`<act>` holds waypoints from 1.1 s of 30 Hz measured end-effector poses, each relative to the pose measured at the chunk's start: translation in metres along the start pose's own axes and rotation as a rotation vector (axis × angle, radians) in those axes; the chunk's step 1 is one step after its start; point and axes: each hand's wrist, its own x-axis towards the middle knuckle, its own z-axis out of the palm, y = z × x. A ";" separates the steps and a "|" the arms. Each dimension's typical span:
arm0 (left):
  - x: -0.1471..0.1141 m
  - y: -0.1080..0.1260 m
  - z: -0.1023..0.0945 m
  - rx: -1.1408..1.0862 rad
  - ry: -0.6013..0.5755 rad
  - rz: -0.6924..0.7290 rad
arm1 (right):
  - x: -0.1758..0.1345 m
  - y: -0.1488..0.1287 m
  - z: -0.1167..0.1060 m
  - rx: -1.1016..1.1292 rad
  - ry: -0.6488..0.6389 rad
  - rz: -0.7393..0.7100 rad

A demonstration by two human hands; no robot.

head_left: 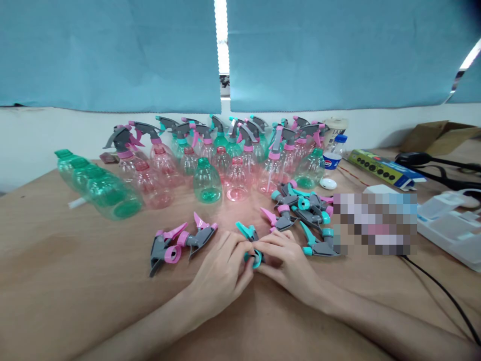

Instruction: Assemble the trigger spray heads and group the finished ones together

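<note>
Head view: left hand [225, 260] and right hand [283, 255] pinch one sprayer [251, 233]; many topped bottles [288, 163] done, bare bottles [208, 183] and loose sprayers [201, 238] remain.

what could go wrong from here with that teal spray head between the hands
The teal spray head is pinched between the left hand and right hand, so it might slip. A loose spray head lies beside the right hand and might get nudged. The open green bottle standing beyond could tip if bumped.
</note>
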 end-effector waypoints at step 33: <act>-0.011 -0.010 0.005 -0.355 0.171 -0.316 | 0.000 0.006 -0.006 0.170 0.107 0.153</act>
